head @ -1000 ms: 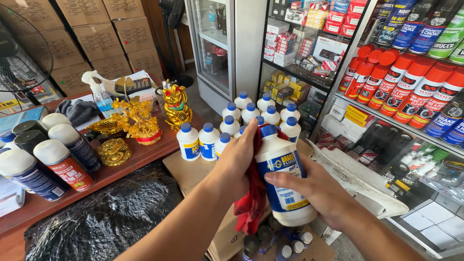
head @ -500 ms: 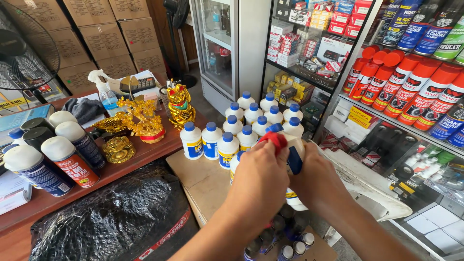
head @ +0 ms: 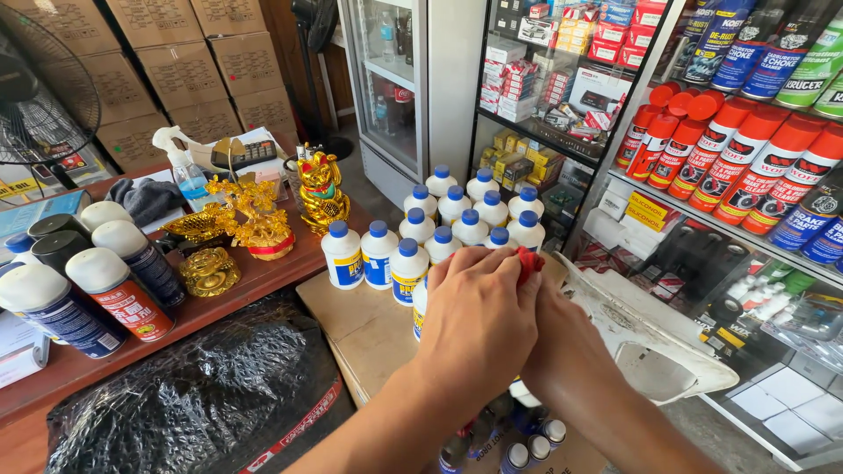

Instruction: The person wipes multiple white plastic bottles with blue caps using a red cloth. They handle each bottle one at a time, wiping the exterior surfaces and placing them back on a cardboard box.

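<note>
Two bare forearms come into view from the bottom edge, below the brown cardboard-covered worktop [head: 351, 325]. No sleeve is visible on either arm, so any clothing ends above what the camera sees. The left hand [head: 479, 320] shows its back, with no ring, no watch and no glove on it. The right hand [head: 562, 351] is also uncovered, partly hidden behind the left one. The wrists carry no bracelet or band.

Cardboard box top [head: 351, 320] with white blue-capped bottles [head: 457, 224]; wooden counter [head: 255, 281] with golden figurines [head: 263, 224], spray cans [head: 114, 294]
</note>
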